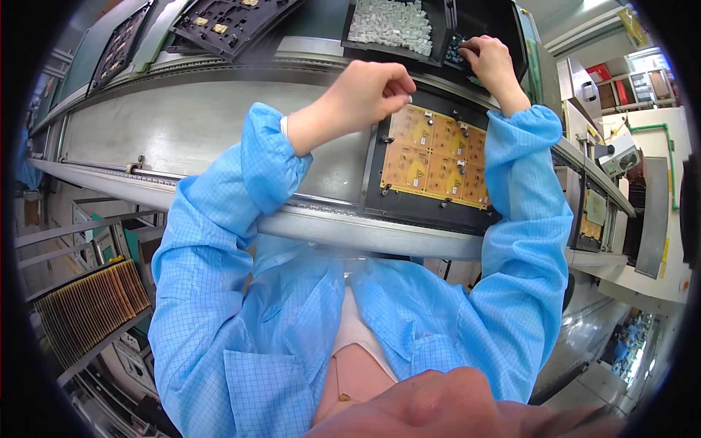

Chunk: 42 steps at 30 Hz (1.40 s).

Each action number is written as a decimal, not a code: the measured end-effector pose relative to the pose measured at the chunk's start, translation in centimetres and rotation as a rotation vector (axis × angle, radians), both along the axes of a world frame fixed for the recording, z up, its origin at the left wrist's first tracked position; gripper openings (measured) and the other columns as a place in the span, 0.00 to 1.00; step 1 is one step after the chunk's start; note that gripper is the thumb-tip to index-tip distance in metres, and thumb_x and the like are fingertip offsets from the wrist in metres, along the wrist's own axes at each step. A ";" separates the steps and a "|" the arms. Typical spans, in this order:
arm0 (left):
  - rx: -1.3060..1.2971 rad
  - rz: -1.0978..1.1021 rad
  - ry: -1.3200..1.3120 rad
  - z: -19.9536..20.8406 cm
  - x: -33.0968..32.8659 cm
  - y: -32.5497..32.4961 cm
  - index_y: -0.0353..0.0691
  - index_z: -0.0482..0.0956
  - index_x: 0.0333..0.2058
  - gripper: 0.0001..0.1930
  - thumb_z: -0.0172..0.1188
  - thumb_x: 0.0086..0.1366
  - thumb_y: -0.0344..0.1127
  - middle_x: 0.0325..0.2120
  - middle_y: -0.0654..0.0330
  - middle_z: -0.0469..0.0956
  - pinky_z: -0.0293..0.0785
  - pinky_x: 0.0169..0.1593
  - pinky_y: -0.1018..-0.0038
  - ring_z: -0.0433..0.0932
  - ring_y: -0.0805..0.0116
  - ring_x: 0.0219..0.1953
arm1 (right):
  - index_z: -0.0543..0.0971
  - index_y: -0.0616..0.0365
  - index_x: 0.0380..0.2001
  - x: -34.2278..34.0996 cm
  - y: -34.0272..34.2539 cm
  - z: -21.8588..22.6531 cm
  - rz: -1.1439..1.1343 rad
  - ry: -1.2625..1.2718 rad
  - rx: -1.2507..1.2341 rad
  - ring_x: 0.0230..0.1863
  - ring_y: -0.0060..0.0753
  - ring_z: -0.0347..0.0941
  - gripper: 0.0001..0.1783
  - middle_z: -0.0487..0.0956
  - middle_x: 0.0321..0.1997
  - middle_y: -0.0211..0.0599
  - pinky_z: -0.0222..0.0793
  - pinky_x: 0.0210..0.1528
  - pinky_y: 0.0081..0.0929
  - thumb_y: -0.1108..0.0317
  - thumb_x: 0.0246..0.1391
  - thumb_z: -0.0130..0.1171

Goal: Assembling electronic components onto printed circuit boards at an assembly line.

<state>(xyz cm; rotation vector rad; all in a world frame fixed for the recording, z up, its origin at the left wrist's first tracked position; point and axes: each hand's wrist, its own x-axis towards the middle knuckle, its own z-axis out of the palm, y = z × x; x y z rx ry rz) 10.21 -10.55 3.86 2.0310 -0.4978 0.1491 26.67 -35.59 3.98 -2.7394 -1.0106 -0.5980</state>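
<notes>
My left hand [371,93] is closed in a pinch above the upper left corner of a yellow-orange circuit board panel [436,155]. A small white piece [410,98] shows at its fingertips. The panel lies in a black carrier frame [374,172], with several small dark and silvery parts on it. Beyond the panel, my right hand [491,67] reaches into a black bin [515,36] of small dark bluish parts [454,55]. Its fingers are bent together at those parts, and what they hold is hidden.
A black bin heaped with whitish plastic pieces [391,28] stands left of my right hand. At the far left, a dark carrier with small boards [226,25] leans over the line. A metal conveyor rail [350,228] runs in front of me; a slotted rack [91,310] stands lower left.
</notes>
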 end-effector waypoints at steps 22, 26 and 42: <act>0.578 -0.017 -0.033 -3.3 0.2 -3.7 0.45 0.85 0.30 0.09 0.58 0.57 0.38 0.31 0.58 0.82 0.77 0.41 0.60 0.80 0.52 0.38 | 0.83 0.57 0.42 -6.7 2.0 1.9 0.138 0.207 0.483 0.36 0.34 0.80 0.10 0.83 0.37 0.39 0.75 0.40 0.27 0.68 0.58 0.62; 0.597 0.000 -0.003 -3.0 0.1 -3.8 0.44 0.85 0.28 0.09 0.58 0.56 0.39 0.29 0.56 0.82 0.77 0.40 0.58 0.80 0.49 0.36 | 0.83 0.58 0.43 -8.5 0.8 1.3 0.147 0.247 0.496 0.36 0.25 0.77 0.10 0.82 0.38 0.35 0.72 0.40 0.21 0.70 0.59 0.61; 0.278 0.042 -0.282 -2.2 -1.7 -2.7 0.43 0.79 0.29 0.04 0.65 0.55 0.34 0.29 0.61 0.79 0.73 0.39 0.62 0.78 0.56 0.36 | 0.80 0.66 0.43 -15.0 -1.6 -0.7 0.121 1.036 0.761 0.38 0.16 0.76 0.10 0.81 0.38 0.30 0.73 0.42 0.15 0.74 0.59 0.62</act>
